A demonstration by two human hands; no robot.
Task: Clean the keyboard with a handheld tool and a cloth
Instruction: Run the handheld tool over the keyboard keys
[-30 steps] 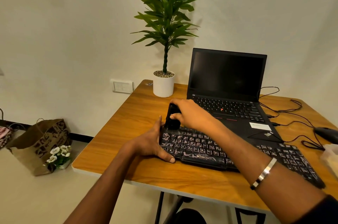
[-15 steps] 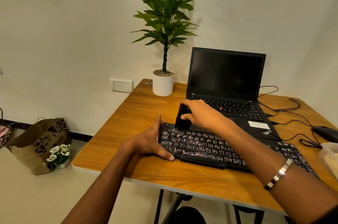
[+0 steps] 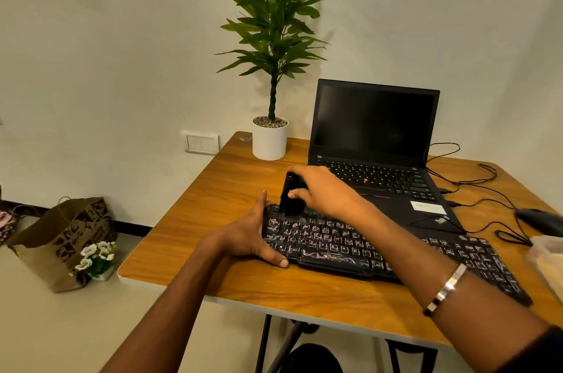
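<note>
The black keyboard [image 3: 380,247] lay slantwise along the near part of the wooden desk [image 3: 213,199], just in front of the open laptop [image 3: 374,141], whose screen was dark. The left hand [image 3: 249,235] held the keyboard's left end, thumb along the near edge and fingers stretched up the side, loosely bracing it rather than curled tight. The right hand [image 3: 323,190] gripped a small black handheld tool [image 3: 291,194], fingers wrapped round its upright body, with its lower end set down on the top-left rows of keys. A metal bracelet [image 3: 444,290] sat on the right wrist. A potted plant [image 3: 271,135] stood at the far left corner of the desk, cables [image 3: 475,181] trailed to the right of the laptop, and a mouse [image 3: 539,222] rested near the right edge. On the floor to the left stood a paper bag [image 3: 61,238] with white flowers [image 3: 94,257] beside it.
</note>
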